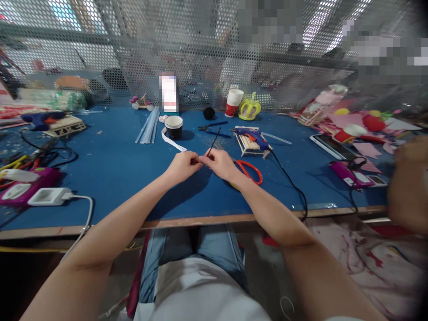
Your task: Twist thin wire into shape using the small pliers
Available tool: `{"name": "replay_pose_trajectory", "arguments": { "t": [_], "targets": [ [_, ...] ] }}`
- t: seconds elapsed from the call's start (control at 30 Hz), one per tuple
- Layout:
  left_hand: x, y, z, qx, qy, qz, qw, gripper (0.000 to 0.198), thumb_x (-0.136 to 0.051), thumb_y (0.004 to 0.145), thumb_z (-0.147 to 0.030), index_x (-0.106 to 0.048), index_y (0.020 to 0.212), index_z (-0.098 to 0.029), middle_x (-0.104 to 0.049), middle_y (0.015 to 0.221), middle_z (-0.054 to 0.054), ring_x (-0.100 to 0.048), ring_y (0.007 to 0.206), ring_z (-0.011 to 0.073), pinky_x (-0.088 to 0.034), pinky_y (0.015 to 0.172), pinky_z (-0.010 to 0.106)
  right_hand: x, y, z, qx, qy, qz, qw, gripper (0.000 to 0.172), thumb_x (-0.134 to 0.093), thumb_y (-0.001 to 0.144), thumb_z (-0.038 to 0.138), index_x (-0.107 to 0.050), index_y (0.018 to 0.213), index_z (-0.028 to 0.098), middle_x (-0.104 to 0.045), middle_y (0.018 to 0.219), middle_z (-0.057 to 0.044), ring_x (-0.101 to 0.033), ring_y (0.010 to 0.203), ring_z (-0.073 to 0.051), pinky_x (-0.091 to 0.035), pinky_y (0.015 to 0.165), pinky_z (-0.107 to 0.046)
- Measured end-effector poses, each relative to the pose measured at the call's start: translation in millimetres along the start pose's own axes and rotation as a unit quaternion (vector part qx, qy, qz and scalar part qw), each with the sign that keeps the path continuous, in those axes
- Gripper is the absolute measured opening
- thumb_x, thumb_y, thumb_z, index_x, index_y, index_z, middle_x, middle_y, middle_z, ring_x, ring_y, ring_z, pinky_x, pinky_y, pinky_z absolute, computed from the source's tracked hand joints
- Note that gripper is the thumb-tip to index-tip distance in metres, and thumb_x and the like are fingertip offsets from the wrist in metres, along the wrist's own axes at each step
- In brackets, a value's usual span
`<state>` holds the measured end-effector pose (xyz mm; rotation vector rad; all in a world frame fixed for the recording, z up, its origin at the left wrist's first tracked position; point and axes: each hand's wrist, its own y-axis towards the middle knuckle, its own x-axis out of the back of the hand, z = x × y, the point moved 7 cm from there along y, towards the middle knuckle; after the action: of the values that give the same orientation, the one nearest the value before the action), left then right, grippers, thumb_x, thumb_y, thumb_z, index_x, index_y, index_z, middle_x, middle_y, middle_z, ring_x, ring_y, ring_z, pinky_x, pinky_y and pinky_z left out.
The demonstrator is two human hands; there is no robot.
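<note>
Both hands meet fingertip to fingertip above the blue table (110,178). From the closed fingers of my right hand (219,163) a thin dark stick (215,140) points up and away. My left hand (183,166) is pinched closed against it; what its fingers hold is too small to make out. Scissors with red-orange handles (258,174) lie partly under my right wrist. Just beyond the hands are dark blue pliers (217,133) and a white strip (173,141) leading to a black cup with a white rim (174,128).
A blue glue gun (256,136) rests on a wooden stick rack (249,146), its cord running to the front edge. Glue sticks (149,127), paper cups (233,102) and a yellow crown (249,108) stand behind. Power strips (351,175) lie on both sides. Someone's arm is at far right.
</note>
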<state>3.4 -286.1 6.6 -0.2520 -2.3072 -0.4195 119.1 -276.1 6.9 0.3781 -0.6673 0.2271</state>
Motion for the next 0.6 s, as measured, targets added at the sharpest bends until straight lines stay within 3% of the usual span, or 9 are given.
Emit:
{"name": "replay_pose_trajectory", "arguments": {
  "t": [0.23,0.5,0.6],
  "targets": [
    [1.8,-1.9,0.1,0.011,-0.014,-0.014,1.000,0.017,-0.055,0.068,-0.028,-0.059,0.064,-0.012,-0.055,0.057,0.000,-0.043,0.054,0.0098,-0.032,0.053,0.023,3.6,0.0,2.1,0.024,-0.013,-0.034,0.999,0.037,-0.057,0.075,0.049,-0.055,0.062,0.014,-0.051,0.052,0.001,-0.042,0.050,-0.008,-0.030,0.050,-0.021],
    [3.0,-0.6,-0.1,0.010,-0.008,-0.026,1.000,0.016,-0.056,0.068,-0.027,-0.058,0.063,-0.012,-0.055,0.058,0.000,-0.045,0.056,0.0102,-0.031,0.053,0.023,4.6,-0.1,0.7,0.037,-0.001,-0.064,0.997,0.038,-0.057,0.075,0.049,-0.055,0.061,0.014,-0.052,0.053,0.001,-0.042,0.051,-0.009,-0.030,0.051,-0.022],
    [-0.3,-0.3,1.3,0.009,-0.076,-0.002,0.997,0.019,-0.058,0.068,-0.030,-0.056,0.059,-0.013,-0.049,0.054,-0.002,-0.040,0.052,0.0083,-0.028,0.051,0.022,5.1,-0.5,1.0,0.031,0.031,-0.044,0.998,0.038,-0.056,0.076,0.050,-0.053,0.062,0.014,-0.050,0.052,0.002,-0.041,0.049,-0.008,-0.031,0.049,-0.022]
  ]
}}
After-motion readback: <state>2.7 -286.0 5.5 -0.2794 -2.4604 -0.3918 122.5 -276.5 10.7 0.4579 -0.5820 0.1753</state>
